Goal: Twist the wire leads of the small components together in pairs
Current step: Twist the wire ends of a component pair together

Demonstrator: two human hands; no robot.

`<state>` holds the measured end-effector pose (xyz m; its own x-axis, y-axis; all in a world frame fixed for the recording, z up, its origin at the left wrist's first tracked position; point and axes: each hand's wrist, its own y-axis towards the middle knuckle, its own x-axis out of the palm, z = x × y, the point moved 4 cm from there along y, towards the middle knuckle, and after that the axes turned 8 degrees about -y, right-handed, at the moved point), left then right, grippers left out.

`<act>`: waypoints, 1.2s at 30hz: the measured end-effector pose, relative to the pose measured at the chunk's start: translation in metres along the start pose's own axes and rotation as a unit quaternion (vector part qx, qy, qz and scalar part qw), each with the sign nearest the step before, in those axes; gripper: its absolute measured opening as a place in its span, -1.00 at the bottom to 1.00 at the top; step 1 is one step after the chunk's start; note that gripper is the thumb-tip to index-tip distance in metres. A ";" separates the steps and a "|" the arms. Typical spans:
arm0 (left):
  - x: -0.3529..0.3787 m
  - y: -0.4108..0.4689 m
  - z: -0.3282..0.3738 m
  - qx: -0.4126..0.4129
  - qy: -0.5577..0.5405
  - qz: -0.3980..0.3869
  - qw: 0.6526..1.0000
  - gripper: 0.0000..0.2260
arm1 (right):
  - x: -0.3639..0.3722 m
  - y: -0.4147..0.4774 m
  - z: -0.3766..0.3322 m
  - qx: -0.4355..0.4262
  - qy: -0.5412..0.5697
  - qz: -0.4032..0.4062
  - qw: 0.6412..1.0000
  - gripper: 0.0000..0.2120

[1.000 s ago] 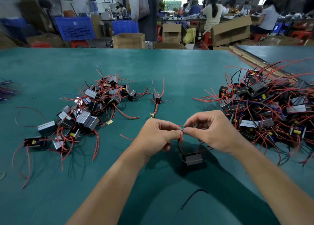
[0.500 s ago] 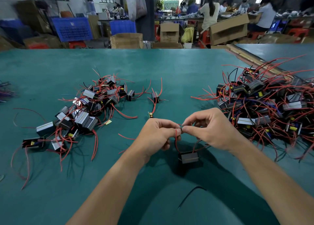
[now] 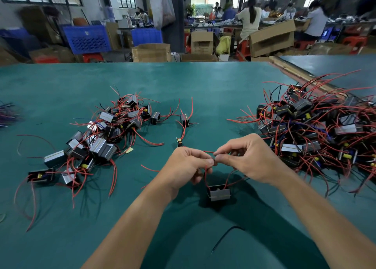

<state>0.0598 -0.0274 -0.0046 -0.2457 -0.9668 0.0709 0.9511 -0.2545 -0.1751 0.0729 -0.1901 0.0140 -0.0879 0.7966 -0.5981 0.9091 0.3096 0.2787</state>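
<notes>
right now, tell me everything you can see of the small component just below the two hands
The small component is a black box with a grey, metallic-looking front face crossed by a thin line. It is upright between the forearms, over the green table; whether it rests there is unclear. Its red leads rise from the top to the left hand and right hand, which pinch them.

Our teal-green worktable (image 3: 203, 81) carries a loose heap of small black-and-silver components with red wire leads (image 3: 105, 134) at left, a larger tangled heap (image 3: 317, 130) at right, a lone component (image 3: 184, 119) between them, and a stray black wire (image 3: 224, 237) nearest us.
</notes>
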 end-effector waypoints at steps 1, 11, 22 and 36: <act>0.000 0.000 0.000 0.001 0.002 0.001 1.000 -0.86 | -0.001 0.000 -0.001 -0.002 -0.003 -0.001 1.000 -0.86; -0.001 0.003 0.002 0.114 0.116 0.033 0.986 -0.82 | 0.002 -0.001 0.001 -0.002 -0.055 -0.031 0.998 -0.83; 0.003 -0.002 0.003 0.294 0.274 0.083 0.912 -0.91 | 0.013 -0.003 0.009 0.215 0.124 -0.050 0.967 -0.66; -0.005 0.006 0.000 0.105 0.078 0.052 0.990 -0.86 | 0.002 -0.002 0.001 -0.011 -0.123 0.045 0.991 -0.85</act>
<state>0.0664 -0.0237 -0.0064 -0.1548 -0.9836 -0.0922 0.9867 -0.1586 0.0353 0.0714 -0.1892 0.0114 0.0970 0.6720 -0.7341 0.8996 0.2564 0.3536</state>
